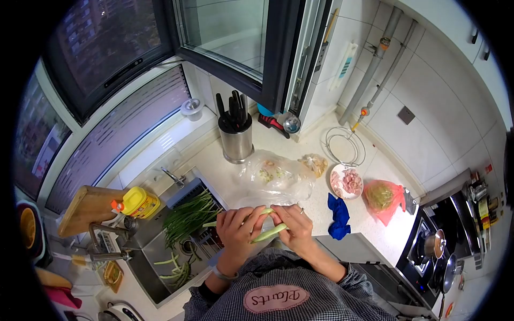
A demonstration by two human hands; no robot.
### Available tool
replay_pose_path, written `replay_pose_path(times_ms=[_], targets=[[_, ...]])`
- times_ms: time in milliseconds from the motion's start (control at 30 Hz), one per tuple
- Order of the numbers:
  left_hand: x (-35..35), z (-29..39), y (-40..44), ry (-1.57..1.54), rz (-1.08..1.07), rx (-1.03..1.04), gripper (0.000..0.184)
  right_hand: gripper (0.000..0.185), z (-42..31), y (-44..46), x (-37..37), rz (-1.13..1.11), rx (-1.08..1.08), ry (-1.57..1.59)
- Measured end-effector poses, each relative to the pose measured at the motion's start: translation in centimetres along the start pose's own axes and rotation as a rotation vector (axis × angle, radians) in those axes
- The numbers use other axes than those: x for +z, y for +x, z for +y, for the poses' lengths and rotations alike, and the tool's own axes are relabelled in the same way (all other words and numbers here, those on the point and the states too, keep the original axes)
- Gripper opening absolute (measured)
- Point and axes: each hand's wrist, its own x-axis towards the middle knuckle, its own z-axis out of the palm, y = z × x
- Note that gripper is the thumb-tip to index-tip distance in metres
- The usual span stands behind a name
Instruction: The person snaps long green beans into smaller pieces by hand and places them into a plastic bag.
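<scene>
My left hand and my right hand are close together in front of my apron, over the counter's front edge. Between their fingertips is a pale green vegetable stalk, one part slanting down from the right hand. A thin green end pokes out to the left of my left hand. The fingers of both hands are curled in a pinch; some of the stalk is hidden behind them. Just beyond the hands lies a clear plastic bag with scraps in it.
At left, the sink holds stalk trimmings and a rack with long green leaves. A knife block stands behind. Rightward are a bowl of sliced meat, a blue cloth, a red bag and a stove with a pot.
</scene>
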Motion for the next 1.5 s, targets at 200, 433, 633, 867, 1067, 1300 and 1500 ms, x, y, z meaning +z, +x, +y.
replay_pose_path(times_ms=[200,433,633,867,1067,1300,1500], targets=[[1.3,0.2,-0.8,0.021,0.106,-0.081,0.023,0.025,-0.5,-1.9,1.8,0.073,0.015,-0.059],[1.1,0.6,-0.7,-0.804,-0.097,-0.665,0.023,0.025,-0.3,-0.6,1.2,0.073,0.108,0.037],[1.2,-0.6,-0.9,-1.551,-0.182,-1.204,0.031,0.017,0.2,-0.8,1.3,0.028,0.079,0.138],[1.6,-5.3,-1.1,-1.804,0.182,-1.305,0.034,0.012,1.6,-2.2,-0.3,-0.059,0.131,0.17],[1.3,-6.3,-1.4,-1.763,0.275,-1.318,0.035,0.022,9.5,-1.1,2.1,-0.14,0.577,0.159],[1.2,-6.5,-2.0,-1.708,0.416,-1.337,0.028,0.028,7.3,0.4,2.7,-0.542,0.745,0.476],[1.0,-6.3,-2.5,-1.432,0.367,-1.162,0.033,0.025,4.2,0.4,1.1,-0.611,0.54,0.472]])
